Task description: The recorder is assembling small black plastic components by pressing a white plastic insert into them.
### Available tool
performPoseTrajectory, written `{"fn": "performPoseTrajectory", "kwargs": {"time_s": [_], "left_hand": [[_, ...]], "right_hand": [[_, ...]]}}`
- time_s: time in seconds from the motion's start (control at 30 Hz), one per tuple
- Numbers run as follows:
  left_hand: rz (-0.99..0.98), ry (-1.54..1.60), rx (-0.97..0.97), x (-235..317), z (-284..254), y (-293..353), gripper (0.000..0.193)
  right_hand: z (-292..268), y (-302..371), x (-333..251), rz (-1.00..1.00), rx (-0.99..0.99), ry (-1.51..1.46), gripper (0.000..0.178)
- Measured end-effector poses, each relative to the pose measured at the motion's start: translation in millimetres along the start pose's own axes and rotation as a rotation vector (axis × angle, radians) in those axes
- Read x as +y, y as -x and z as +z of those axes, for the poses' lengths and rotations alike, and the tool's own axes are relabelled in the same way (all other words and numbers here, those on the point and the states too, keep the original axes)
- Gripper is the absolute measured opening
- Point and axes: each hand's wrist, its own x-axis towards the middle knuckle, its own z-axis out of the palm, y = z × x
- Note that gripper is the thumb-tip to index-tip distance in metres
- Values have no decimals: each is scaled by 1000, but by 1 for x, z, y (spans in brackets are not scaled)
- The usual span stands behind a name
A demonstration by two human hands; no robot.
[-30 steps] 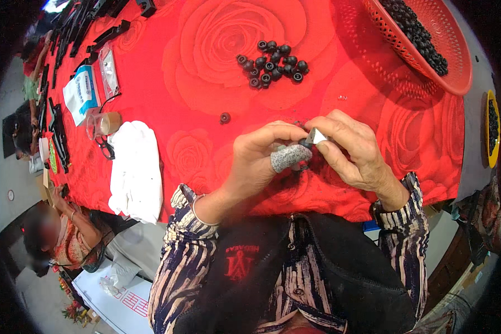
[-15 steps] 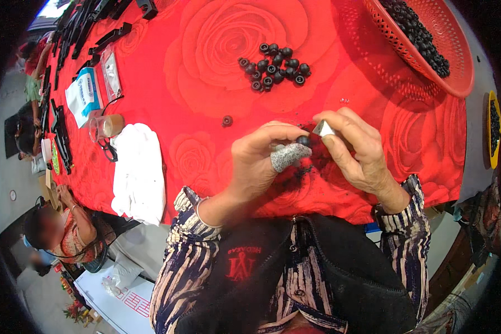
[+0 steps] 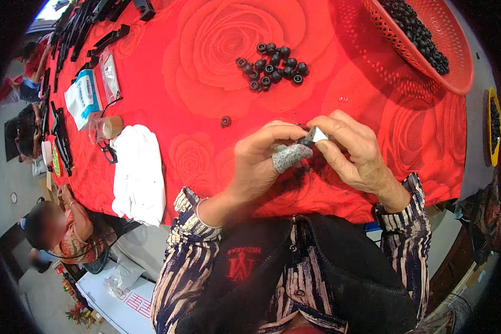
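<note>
Pinched in my left hand is a small round black knob. A grey speckled finger cover wraps one digit of that hand. My right hand grips a small white wedge-shaped blade between thumb and fingers. Its tip meets the knob's upper right side; the fingers partly hide the contact. Dark shavings lie on the cloth below my hands. Farther off sits a loose cluster of similar black knobs. One dark knob rests alone to the left of my hands.
A red basket of black knobs stands at the far right, and a yellow tray beyond it. Left on the red tablecloth are a white cloth, a cup, a packet and long black parts. Other people sit at left.
The blade in my right hand has moved left and slightly up, from beside the black knob onto it. My left hand has barely shifted and still holds the knob.
</note>
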Motion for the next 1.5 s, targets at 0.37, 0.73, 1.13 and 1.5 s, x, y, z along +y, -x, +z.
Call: {"fn": "performPoseTrajectory", "kwargs": {"time_s": [0.37,0.73,1.13,1.5], "left_hand": [[24,-52,50,-3,4,2,23],[-95,81,100,1,3,-1,18],[-444,553,-5,-8,4,3,17],[-517,578,-142,-6,-2,-2,20]], "right_hand": [[1,1,0,-13,13,-12,20],[6,4,0,33,56,-117,27],[10,8,1,-360,141,230,50],[10,7,2,-317,114,46,37]]}}
